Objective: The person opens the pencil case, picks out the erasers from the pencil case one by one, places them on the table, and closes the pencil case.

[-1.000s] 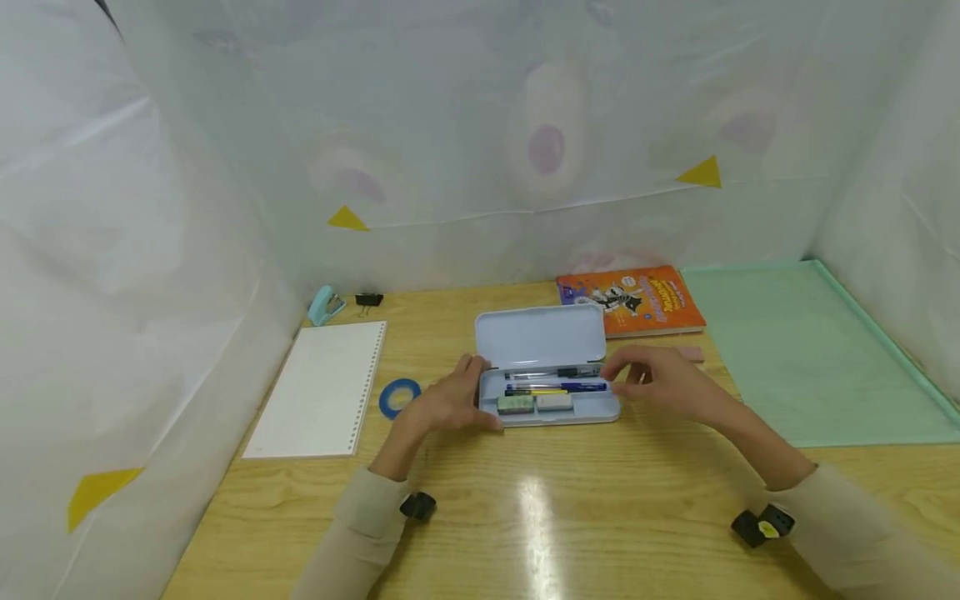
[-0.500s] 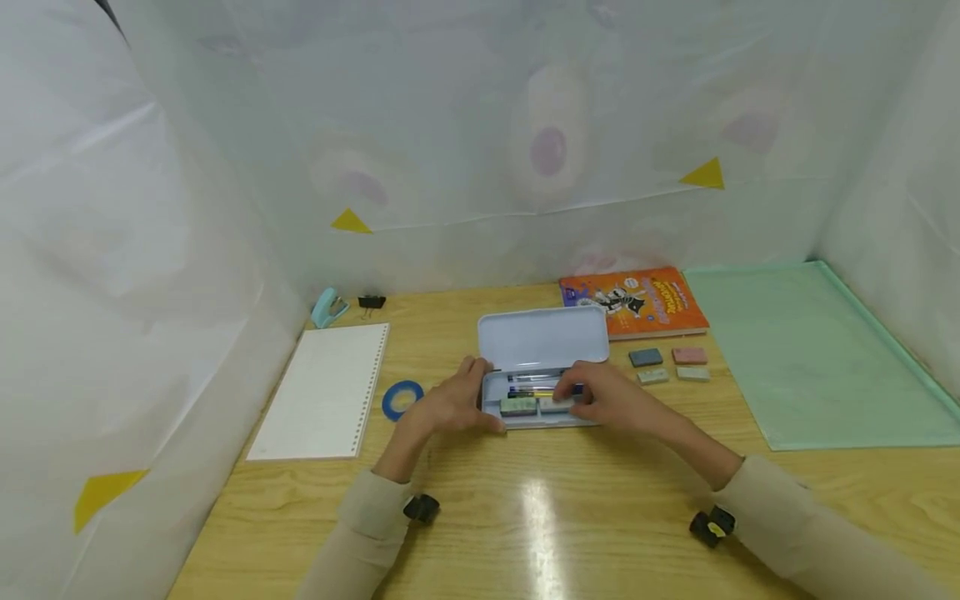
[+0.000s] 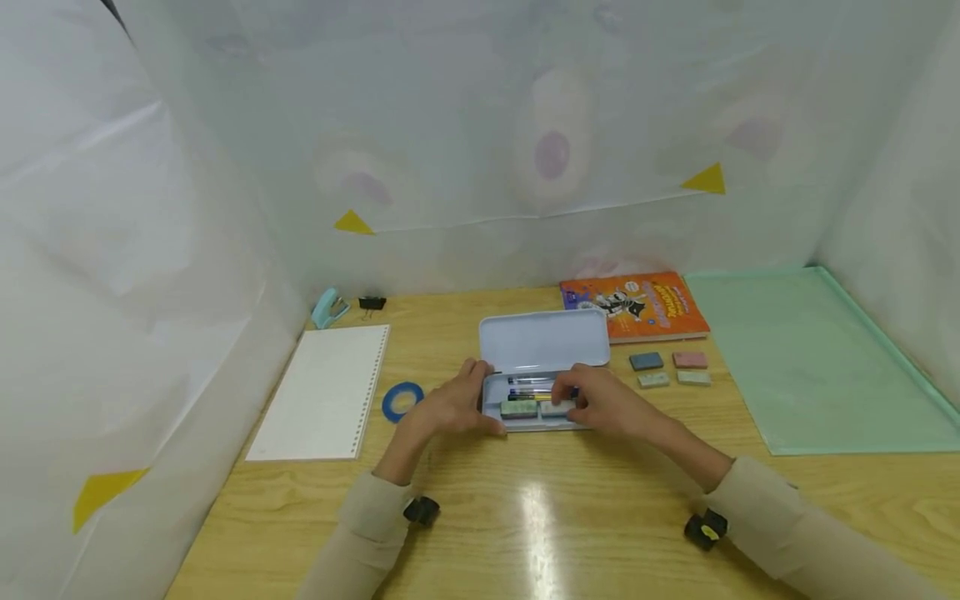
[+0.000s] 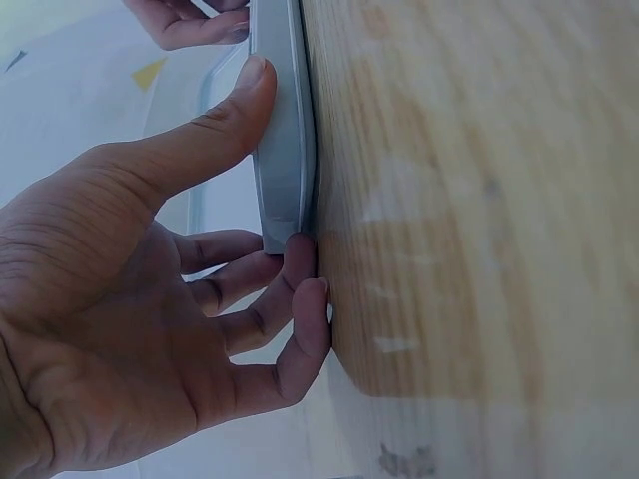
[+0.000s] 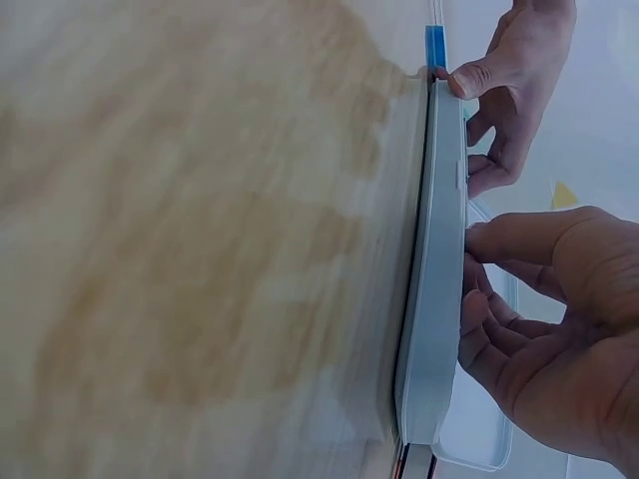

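A pale blue pencil case (image 3: 543, 342) lies with its lid raised on the wooden table. My left hand (image 3: 450, 406) grips its left end, thumb on the front wall (image 4: 282, 130) and fingers round the end. Over the right half of the case, my right hand (image 3: 611, 404) has its thumb and fingers around a white eraser (image 3: 553, 409) in the front compartment. Its fingertips are partly hidden behind the case wall in the right wrist view. Left of that eraser sits a green one (image 3: 518, 409). Several pens (image 3: 525, 392) lie behind them, partly covered by the right hand.
Right of the case lie several erasers, among them a blue one (image 3: 646, 361) and a pink one (image 3: 690, 360). An orange book (image 3: 660, 304) and a green mat (image 3: 832, 367) are beyond. Blue tape (image 3: 392, 408), a notebook (image 3: 318, 396), a stapler (image 3: 327, 308) and a binder clip (image 3: 372, 303) are leftward.
My right hand has moved left from the case's right end to the white eraser inside, uncovering the erasers on the table. The left hand has stayed on the case.
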{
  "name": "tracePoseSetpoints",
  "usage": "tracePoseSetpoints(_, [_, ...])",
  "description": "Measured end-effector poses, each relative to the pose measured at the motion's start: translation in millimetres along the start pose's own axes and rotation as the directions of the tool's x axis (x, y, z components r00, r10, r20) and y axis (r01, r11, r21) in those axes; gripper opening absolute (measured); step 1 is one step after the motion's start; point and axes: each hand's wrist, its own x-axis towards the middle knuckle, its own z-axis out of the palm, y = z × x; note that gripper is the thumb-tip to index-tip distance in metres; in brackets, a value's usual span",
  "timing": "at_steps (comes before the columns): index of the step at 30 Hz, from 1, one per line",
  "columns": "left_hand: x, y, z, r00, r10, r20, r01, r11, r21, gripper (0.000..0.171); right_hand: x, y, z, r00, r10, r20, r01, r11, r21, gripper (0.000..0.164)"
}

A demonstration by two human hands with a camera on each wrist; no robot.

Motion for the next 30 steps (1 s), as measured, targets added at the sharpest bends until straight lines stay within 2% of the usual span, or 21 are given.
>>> tracePoseSetpoints(8, [0.5, -7.8, 1.0, 1.0, 0.0, -0.019, 0.0, 1.0, 0.023, 0.092, 2.3, -4.2, -0.8, 1.0, 0.018, -0.002, -0.018, 1.0, 0.022, 0.023])
tracePoseSetpoints(12, [0.9, -8.1, 2.3, 1.0, 0.011, -0.013, -0.011, 1.0, 0.014, 0.093, -2.0, -3.3, -6.9, 0.999, 0.039, -0.036, -0.036, 0.996, 0.078, 0.023])
tracePoseSetpoints(19, [1.3, -3.5, 1.7, 1.0, 0.01, 0.001, -0.01, 1.0, 0.02, 0.094, -27.0, 12.6, -35.6, 0.987, 0.121, -0.11, -0.106, 0.986, 0.132, 0.024])
tracePoseSetpoints(25, [2.8, -3.6, 2.3, 1.0, 0.007, 0.003, -0.007, 0.999, 0.036, 0.094, -58.1, 32.3, -65.4, 0.965, 0.18, -0.189, -0.17, 0.983, 0.066, 0.021])
tracePoseSetpoints(30, [1.5, -3.4, 2.2, 1.0, 0.002, 0.002, -0.002, 0.999, 0.042, 0.094, -76.6, 45.9, -79.9, 0.959, 0.23, -0.165, -0.229, 0.973, 0.021, 0.02])
